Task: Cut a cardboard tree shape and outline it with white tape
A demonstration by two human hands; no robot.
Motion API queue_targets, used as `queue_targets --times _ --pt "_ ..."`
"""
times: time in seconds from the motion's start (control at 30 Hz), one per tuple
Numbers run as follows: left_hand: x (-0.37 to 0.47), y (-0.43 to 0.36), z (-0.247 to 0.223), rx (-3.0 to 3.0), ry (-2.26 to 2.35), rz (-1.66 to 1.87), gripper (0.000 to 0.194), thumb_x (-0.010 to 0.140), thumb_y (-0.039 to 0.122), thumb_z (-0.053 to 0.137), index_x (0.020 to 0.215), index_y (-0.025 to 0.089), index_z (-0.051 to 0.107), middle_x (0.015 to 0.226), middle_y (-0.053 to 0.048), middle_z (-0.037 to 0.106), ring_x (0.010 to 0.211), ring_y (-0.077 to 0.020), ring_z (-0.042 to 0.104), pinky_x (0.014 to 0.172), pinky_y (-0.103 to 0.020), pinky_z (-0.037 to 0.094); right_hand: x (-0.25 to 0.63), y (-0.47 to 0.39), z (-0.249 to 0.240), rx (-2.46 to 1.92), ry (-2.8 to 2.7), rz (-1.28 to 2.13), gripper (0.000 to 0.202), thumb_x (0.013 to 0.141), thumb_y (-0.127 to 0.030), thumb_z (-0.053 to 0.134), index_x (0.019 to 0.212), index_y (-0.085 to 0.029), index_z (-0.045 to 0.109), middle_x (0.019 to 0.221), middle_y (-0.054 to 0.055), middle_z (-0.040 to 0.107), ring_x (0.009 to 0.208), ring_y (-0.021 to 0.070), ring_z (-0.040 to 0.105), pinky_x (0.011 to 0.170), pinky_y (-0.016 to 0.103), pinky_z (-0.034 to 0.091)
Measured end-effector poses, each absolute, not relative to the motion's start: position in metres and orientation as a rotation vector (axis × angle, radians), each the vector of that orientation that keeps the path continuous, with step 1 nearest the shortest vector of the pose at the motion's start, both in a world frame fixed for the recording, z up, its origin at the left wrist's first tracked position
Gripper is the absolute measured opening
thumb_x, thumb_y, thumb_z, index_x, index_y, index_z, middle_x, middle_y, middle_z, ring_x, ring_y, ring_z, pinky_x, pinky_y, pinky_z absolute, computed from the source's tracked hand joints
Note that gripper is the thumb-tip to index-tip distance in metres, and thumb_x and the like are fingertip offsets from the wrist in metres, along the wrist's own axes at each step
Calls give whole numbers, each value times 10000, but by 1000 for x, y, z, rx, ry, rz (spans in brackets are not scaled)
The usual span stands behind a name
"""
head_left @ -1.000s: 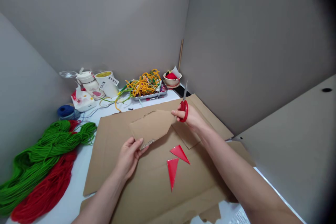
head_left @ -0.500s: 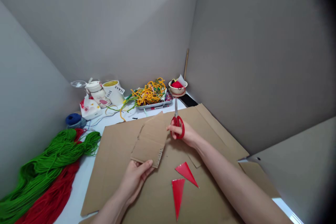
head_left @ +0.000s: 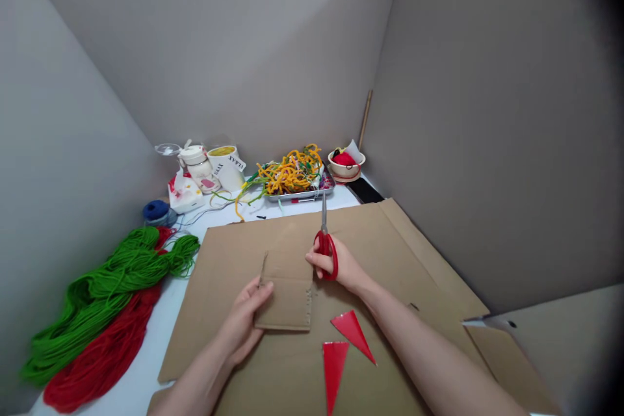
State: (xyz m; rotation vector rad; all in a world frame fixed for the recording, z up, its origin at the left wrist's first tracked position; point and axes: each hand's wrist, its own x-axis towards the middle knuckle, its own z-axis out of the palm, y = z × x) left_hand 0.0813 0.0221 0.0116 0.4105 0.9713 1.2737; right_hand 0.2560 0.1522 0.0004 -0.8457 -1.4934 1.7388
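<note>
A small brown piece of cardboard [head_left: 285,302] with rough, torn-looking edges is pinched along its left side by my left hand [head_left: 246,318]. My right hand [head_left: 338,264] grips red-handled scissors [head_left: 325,234], whose blades point away from me and look closed. The right fingertips are close to the cardboard's right edge; I cannot tell whether they touch it. Below the hands, two red triangles, one upper [head_left: 353,336] and one lower [head_left: 335,374], lie on a large cardboard sheet [head_left: 370,234] that covers the table.
Green yarn [head_left: 102,299] and red yarn [head_left: 107,354] lie at left, near a blue yarn ball [head_left: 156,210]. Behind stand a white bottle [head_left: 197,169], a white cup [head_left: 227,172], a tray [head_left: 302,195] of orange yarn, a bowl [head_left: 347,168] and a black phone [head_left: 365,191]. Walls enclose the table.
The small cardboard has turned more upright and come nearer to me. My left hand now grips its left side rather than its bottom edge. The whole view has shifted slightly.
</note>
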Motion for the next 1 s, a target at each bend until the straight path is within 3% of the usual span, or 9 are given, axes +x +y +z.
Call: queue_targets --times 0.17,0.4,0.6,1.0 --pt "83 24 10 408 1021 1236 363 748 246 702 1091 155 632 1018 -122 712 919 -231 674 835 -335 511 254 148 5 -884 -1524 1712 223 769 -359 580 772 -217 408 418 -94 478 390 109 481 432 207 353" --pt "81 26 8 371 1029 1276 331 771 219 679 1090 156 620 1053 -123 701 927 -222 673 806 -312 526 255 150 3 -862 -1453 1713 261 764 -360 626 800 -213 413 520 -78 549 408 97 494 445 214 365" --pt "80 25 7 362 1016 1284 303 785 198 662 1081 156 615 1020 -105 712 905 -209 678 809 -303 527 255 149 -1 -812 -1453 1738 303 739 -339 671 821 -203 413 740 -31 607 432 72 512 425 205 372" --pt "76 25 7 243 1075 1229 276 787 239 657 1038 131 617 927 -107 726 798 -213 695 708 -304 546 260 149 -8 -767 -1537 1810 316 727 -309 691 817 -207 406 710 -48 593 418 69 510 404 193 366"
